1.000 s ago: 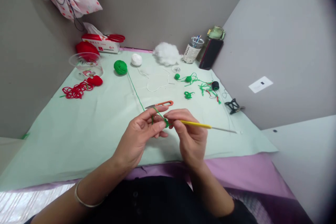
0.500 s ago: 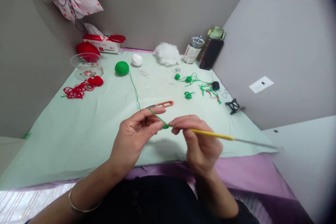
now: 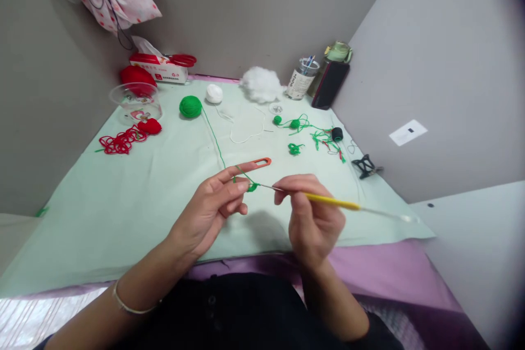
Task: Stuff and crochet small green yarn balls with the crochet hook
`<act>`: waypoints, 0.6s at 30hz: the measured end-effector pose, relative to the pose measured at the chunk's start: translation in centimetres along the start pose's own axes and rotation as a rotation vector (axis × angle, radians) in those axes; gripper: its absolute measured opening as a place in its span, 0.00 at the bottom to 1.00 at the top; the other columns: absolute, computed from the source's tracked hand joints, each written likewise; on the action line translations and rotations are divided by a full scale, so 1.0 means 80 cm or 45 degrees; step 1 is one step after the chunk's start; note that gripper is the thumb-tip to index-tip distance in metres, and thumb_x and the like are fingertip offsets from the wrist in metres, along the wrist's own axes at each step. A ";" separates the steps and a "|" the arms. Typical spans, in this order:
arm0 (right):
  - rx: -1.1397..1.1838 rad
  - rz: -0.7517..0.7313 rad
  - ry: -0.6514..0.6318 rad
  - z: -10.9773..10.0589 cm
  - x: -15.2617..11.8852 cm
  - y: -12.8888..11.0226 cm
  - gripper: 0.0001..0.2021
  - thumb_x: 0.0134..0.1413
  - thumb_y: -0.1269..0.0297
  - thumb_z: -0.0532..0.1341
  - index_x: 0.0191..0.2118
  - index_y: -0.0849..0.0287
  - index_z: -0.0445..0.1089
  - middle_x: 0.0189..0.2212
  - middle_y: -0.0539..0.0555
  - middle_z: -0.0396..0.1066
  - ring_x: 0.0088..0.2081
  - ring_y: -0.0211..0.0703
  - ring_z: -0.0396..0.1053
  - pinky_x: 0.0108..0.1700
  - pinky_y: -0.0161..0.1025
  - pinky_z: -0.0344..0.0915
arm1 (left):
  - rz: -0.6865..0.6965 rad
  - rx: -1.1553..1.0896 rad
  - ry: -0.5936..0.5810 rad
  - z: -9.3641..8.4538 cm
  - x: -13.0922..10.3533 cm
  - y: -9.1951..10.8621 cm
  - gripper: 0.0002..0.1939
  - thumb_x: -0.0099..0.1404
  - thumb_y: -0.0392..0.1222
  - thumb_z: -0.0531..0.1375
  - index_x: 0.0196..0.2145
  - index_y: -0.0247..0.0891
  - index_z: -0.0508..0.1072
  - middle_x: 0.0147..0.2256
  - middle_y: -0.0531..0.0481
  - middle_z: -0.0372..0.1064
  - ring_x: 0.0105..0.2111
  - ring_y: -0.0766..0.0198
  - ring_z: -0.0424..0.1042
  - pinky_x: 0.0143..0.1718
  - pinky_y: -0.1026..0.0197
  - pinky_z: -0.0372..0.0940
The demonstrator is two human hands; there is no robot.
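Between its thumb and fingers, my left hand [image 3: 209, 205] pinches a small green crochet piece [image 3: 252, 187]. A strand of green yarn [image 3: 214, 139] passes over the left index finger and leads back to a green yarn ball [image 3: 191, 106]. My right hand [image 3: 314, 219] is closed around a crochet hook with a yellow handle [image 3: 334, 202], held like a pen. The hook's thin metal tip meets the green piece at its right edge. Orange-handled thread snips [image 3: 264, 162] lie on the cloth just beyond the left fingertips, partly hidden by them.
A heart-shaped red piece with loose red yarn [image 3: 118, 142] and a clear plastic cup [image 3: 137, 106] are at left. White stuffing [image 3: 262, 85], a pen jar [image 3: 301, 81] and a phone [image 3: 330, 85] stand at the back. Green scraps [image 3: 295, 148] and a black thread spool [image 3: 337, 134] lie at right.
My left index finger has straightened out over the snips, and the other fingers have loosened below. The green piece has shifted slightly left and up; the hook's rear end has swung up.
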State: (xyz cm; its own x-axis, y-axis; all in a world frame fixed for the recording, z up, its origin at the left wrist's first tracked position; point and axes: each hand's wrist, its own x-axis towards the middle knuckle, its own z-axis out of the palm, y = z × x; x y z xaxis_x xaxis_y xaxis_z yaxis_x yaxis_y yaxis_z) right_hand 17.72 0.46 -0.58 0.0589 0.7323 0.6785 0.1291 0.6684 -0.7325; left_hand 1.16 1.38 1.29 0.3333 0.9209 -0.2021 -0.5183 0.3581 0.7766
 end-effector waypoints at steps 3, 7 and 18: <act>0.347 0.184 -0.018 0.000 0.007 -0.001 0.10 0.69 0.69 0.59 0.43 0.55 0.78 0.36 0.54 0.75 0.30 0.38 0.70 0.30 0.40 0.69 | 0.046 0.062 -0.021 0.003 -0.002 0.000 0.18 0.63 0.39 0.70 0.52 0.40 0.81 0.30 0.56 0.64 0.22 0.76 0.51 0.27 0.70 0.66; 0.358 0.206 -0.076 0.005 0.008 0.001 0.09 0.69 0.67 0.60 0.44 0.54 0.80 0.40 0.55 0.78 0.38 0.41 0.74 0.34 0.39 0.71 | 0.111 0.183 -0.037 0.005 -0.004 -0.005 0.20 0.64 0.40 0.69 0.53 0.41 0.80 0.41 0.50 0.72 0.24 0.76 0.57 0.28 0.68 0.68; -0.011 0.054 -0.133 -0.004 -0.002 0.001 0.10 0.71 0.71 0.56 0.47 0.54 0.75 0.38 0.53 0.77 0.35 0.40 0.75 0.37 0.40 0.74 | 0.172 0.239 0.049 0.005 -0.006 -0.005 0.17 0.64 0.41 0.69 0.51 0.40 0.79 0.33 0.54 0.66 0.23 0.74 0.59 0.27 0.67 0.67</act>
State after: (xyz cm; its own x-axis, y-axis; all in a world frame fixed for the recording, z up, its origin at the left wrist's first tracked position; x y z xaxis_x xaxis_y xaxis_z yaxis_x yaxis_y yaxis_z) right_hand 18.02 0.36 -0.73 -0.0386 0.7699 0.6369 0.1369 0.6355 -0.7599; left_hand 1.48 0.75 1.31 0.2386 0.9650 -0.1091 -0.3992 0.1999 0.8948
